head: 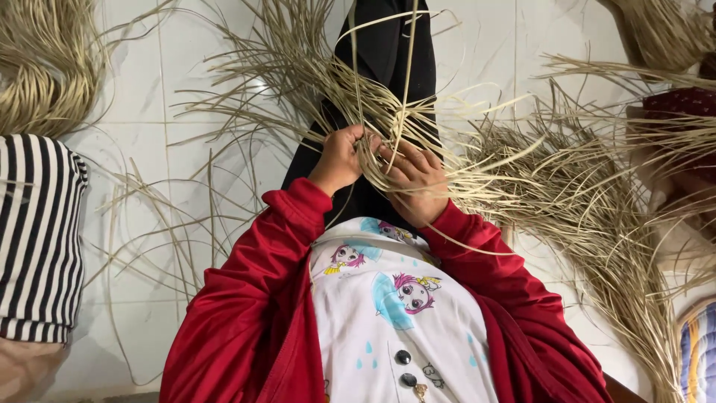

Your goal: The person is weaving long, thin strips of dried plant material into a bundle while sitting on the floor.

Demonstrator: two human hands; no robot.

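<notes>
Around both hands, loose straw (537, 186) crowds nearly every side: strands fan up and left over the white tile floor (134, 157), and a thicker drift runs right and down past the right hand toward the lower right corner. Open floor lies left of the left hand, crossed only by thin stray stems. Further left, at the frame edge, a striped cloth (37, 239) sits below a coiled straw bundle (45, 60). Directly beyond the hands a black-clad leg (388, 52) stretches away, straw lying across it. Far right, another person's dark red patterned cloth (682, 101) shows behind straw, well apart from the hands. Left hand (339, 158) is curled into a tight fist around a gathered bunch of straws (373, 160), thumb side up. Right hand (418, 183) sits just beside it, touching the same bunch, fingers partly bent and spread over the strands, pressing them rather than fully closing. The bunch passes between the two hands and splays out above and to the right. Red sleeves (246, 298) run back from both wrists over a white printed shirt (395, 321).
</notes>
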